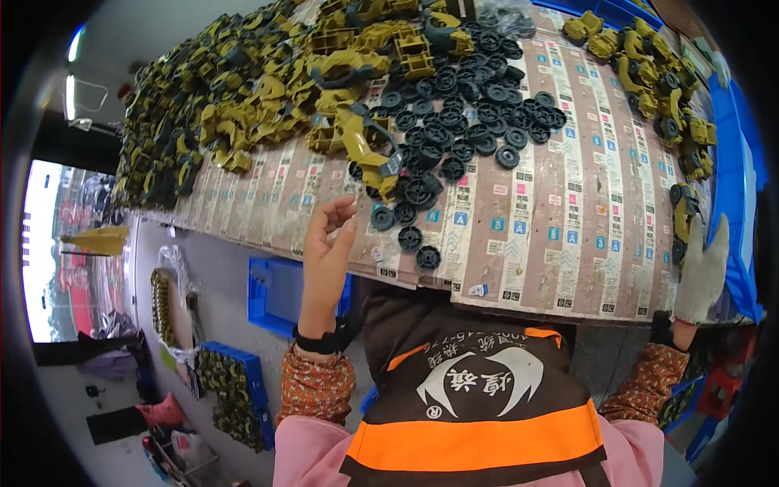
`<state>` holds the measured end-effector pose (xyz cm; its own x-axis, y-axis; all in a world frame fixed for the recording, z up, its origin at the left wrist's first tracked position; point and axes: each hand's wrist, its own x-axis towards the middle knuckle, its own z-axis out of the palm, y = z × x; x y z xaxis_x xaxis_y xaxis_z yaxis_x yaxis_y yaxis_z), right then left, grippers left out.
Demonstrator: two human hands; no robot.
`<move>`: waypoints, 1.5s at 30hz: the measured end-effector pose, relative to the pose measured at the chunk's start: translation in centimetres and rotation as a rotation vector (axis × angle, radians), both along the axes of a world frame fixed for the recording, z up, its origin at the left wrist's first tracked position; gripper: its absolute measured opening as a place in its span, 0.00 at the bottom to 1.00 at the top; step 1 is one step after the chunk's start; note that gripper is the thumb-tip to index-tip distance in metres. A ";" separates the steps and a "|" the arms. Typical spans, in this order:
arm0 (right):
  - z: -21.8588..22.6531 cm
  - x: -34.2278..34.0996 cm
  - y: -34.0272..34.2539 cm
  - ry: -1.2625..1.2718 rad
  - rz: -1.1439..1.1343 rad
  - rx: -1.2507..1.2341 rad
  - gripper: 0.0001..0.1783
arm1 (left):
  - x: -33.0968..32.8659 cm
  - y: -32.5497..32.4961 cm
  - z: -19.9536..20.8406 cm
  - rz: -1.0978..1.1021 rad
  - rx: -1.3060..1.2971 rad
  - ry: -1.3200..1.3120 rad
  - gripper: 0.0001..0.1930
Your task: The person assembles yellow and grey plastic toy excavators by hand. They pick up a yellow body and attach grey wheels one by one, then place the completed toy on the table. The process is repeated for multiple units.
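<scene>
My bare left hand [329, 247] is raised over the table's near edge, its fingers loosely bent and apart, with nothing visible in it. Just beyond it lie a yellow-green plastic toy-vehicle body [365, 150] and a spread of black plastic wheels [422, 191]. At the far right, my right hand [704, 276] wears a pale glove. Its fingers stretch out, with the thumb side beside a yellow-green part with black wheels [682, 219]. Whether the glove touches that part I cannot tell.
Yellow-green and dark plastic parts [243, 114] are heaped across the table's left and back. Similar wheeled parts [649, 73] line its right side by a blue plastic bin [734, 162]. Below the table's left edge are a blue crate [276, 304] and another crate of parts [235, 390].
</scene>
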<state>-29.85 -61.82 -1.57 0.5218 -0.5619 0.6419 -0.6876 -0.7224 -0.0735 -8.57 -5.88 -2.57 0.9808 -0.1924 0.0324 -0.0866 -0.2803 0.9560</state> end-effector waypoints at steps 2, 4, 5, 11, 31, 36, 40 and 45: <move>1.2 3.7 5.4 -0.079 0.306 0.263 0.28 | 0.2 -0.1 -0.9 0.002 0.088 -0.072 0.21; 2.2 7.4 11.6 -0.061 0.527 0.553 0.26 | 0.0 -1.0 -1.6 0.071 0.067 -0.044 0.25; 2.7 8.7 14.3 0.012 0.589 0.706 0.25 | 0.2 -1.2 -2.0 0.102 0.050 -0.029 0.28; 3.6 14.9 23.3 0.136 1.010 0.560 0.17 | 6.1 -3.8 -0.1 0.243 -0.207 0.126 0.44; -0.8 21.3 29.6 0.399 1.163 0.507 0.20 | 10.9 -1.4 -3.1 0.084 -0.871 0.186 0.25; -2.1 22.3 30.0 0.441 1.141 0.379 0.18 | 7.9 3.6 -3.2 -0.090 -1.318 0.501 0.24; -2.5 21.0 27.6 0.160 1.185 0.639 0.14 | 4.2 5.1 -1.7 -0.014 -1.161 0.449 0.27; -0.5 17.1 23.6 0.442 1.026 0.775 0.10 | -0.4 7.5 -2.1 -0.261 -1.288 0.591 0.29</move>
